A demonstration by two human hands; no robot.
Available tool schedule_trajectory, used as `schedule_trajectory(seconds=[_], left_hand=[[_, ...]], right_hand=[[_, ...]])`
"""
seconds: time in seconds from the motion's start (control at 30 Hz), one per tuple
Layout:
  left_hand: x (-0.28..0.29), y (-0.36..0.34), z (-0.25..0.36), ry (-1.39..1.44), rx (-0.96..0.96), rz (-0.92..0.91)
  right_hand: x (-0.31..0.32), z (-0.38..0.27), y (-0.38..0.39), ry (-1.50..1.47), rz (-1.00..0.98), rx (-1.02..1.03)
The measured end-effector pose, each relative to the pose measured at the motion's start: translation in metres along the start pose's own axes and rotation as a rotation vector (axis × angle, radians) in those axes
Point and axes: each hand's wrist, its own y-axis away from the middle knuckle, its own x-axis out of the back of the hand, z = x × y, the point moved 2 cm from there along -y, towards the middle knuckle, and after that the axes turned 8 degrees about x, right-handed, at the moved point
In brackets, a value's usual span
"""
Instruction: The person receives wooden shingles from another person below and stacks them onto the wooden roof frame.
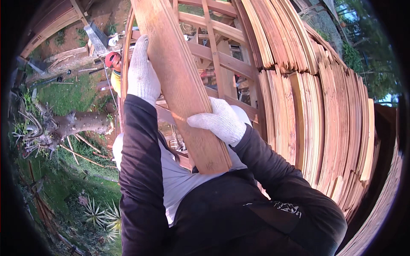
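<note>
A bundle of reddish-brown wooden boards (177, 77), stacked face to face, slants from the top edge of the view down to my lap. My left hand (144, 74), in a white knit glove, grips its left edge, higher up. Lower down on the right side, my right hand (222, 121), gloved the same way, wraps the edge with its thumb across the top face. Most fingers of both hands are hidden beneath or behind the boards. The bundle's near end lies close to my torso, above my grey trousers.
Tall stacks of thin wooden boards (307, 123) stand close on my right. Open wooden framing (222, 59) lies beneath and ahead, with ground visible through its gaps. Far below left, a person in a red cap (112, 59) stands near a tree trunk (85, 123) and grass.
</note>
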Motion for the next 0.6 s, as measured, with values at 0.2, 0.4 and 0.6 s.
schedule_trajectory(seconds=[0.2,0.4,0.6], left_hand=[[0.003,-0.018,-0.028,-0.274,0.233,-0.256],[-0.008,-0.025,-0.041,-0.326,0.304,-0.087],[-0.015,-0.039,-0.073,-0.543,0.343,-0.074]], right_hand=[[0.037,-0.041,0.049,0.041,0.105,-0.098],[0.080,0.004,0.087,-0.238,0.368,0.097],[0.121,0.012,0.147,-0.302,0.709,0.093]])
